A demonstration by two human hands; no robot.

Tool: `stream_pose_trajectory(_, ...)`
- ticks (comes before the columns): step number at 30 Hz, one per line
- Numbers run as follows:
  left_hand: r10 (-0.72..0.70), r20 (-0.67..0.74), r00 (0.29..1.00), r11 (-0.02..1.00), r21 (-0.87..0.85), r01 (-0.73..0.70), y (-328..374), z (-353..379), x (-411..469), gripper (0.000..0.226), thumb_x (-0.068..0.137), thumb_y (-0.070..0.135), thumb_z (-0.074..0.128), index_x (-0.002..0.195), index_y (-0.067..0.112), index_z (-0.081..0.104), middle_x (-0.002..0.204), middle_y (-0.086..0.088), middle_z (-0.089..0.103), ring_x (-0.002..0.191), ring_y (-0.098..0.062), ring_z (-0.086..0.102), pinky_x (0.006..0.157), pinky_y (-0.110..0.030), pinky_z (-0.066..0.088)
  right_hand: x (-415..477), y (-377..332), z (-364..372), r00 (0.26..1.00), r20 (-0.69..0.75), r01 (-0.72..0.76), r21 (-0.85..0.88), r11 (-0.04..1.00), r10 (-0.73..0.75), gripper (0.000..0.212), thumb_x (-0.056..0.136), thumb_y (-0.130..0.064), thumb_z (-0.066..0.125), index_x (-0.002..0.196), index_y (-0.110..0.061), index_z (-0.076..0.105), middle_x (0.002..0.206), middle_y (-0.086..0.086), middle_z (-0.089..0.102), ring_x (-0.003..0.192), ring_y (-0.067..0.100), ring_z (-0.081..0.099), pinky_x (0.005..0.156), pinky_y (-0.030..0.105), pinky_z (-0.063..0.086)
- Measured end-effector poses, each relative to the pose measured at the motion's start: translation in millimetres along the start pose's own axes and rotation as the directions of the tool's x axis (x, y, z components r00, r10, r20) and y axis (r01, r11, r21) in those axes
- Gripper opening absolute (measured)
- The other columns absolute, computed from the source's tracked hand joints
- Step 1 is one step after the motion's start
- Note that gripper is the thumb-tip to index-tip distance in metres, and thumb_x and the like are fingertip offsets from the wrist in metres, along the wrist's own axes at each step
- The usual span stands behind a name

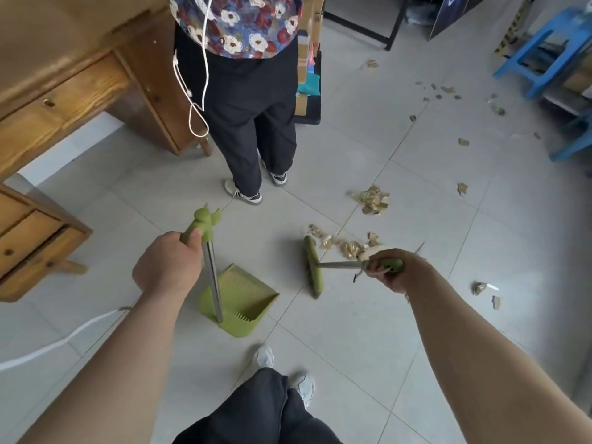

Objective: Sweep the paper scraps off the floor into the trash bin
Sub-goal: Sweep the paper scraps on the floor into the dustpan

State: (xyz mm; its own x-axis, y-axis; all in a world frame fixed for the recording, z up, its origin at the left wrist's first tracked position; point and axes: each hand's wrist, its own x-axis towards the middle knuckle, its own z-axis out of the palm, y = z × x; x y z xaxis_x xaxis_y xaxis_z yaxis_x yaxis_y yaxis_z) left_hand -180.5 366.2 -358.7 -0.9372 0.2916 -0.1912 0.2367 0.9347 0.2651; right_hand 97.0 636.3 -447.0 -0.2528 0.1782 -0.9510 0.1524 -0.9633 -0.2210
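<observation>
My left hand (168, 262) grips the green top of a dustpan handle (200, 224); its metal pole runs down to the green dustpan (243, 296), which rests on the tiled floor with its mouth facing right. My right hand (389, 269) holds the green grip of a broom whose green head (313, 267) stands on the floor just right of the pan. A row of tan paper scraps (342, 245) lies against the far side of the broom head. A second clump of scraps (371, 198) sits further back, and loose scraps (487, 291) are scattered to the right. No trash bin is visible.
Another person (250, 100) in dark trousers stands just beyond the dustpan, with a white cord hanging. A wooden desk (80, 91) fills the left side. Blue plastic stools (544, 52) stand at the far right. A white cable (64, 339) crosses the floor at left. My feet (285, 370) are below.
</observation>
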Motion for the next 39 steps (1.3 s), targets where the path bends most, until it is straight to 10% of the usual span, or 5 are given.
stream_pose_trajectory(7, 0.089, 0.053, 0.995, 0.996, -0.001, -0.089, 42, 1, 23, 0.047, 0.097, 0.051, 0.036, 0.080, 0.015, 0.061, 0.069, -0.005, 0.055, 0.072, -0.033, 0.054, 0.063, -0.032, 0.036, -16, -6, -13, 0.970, -0.182, 0.150, -0.084, 0.985, -0.163, 0.014, 0.079, 0.014, 0.059, 0.084, 0.001, 0.057, 0.075, 0.018, 0.059, 0.052, 0.024, 0.061, 0.031, 0.017, 0.041)
stream_pose_trajectory(23, 0.044, 0.033, 0.998, 0.998, 0.036, -0.046, 152, 31, 21, 0.047, 0.096, 0.053, 0.037, 0.078, 0.017, 0.060, 0.067, -0.005, 0.055, 0.071, -0.034, 0.055, 0.065, -0.033, 0.039, 17, -122, -16, 0.986, 0.116, -0.077, -0.335, 0.939, 0.122, 0.013, 0.090, 0.005, 0.050, 0.102, 0.008, 0.056, 0.088, 0.019, 0.056, 0.056, 0.010, 0.051, 0.029, 0.015, 0.037)
stream_pose_trajectory(39, 0.031, 0.025, 0.999, 0.997, 0.069, -0.033, 281, 83, -13, 0.043, 0.097, 0.053, 0.036, 0.086, 0.020, 0.062, 0.065, 0.002, 0.051, 0.071, -0.031, 0.052, 0.061, -0.031, 0.036, 23, -300, -136, 0.999, -0.003, 0.041, -0.054, 0.998, -0.041, 0.005, 0.094, 0.003, 0.047, 0.094, 0.001, 0.051, 0.080, 0.018, 0.050, 0.036, 0.020, 0.059, 0.029, 0.017, 0.041)
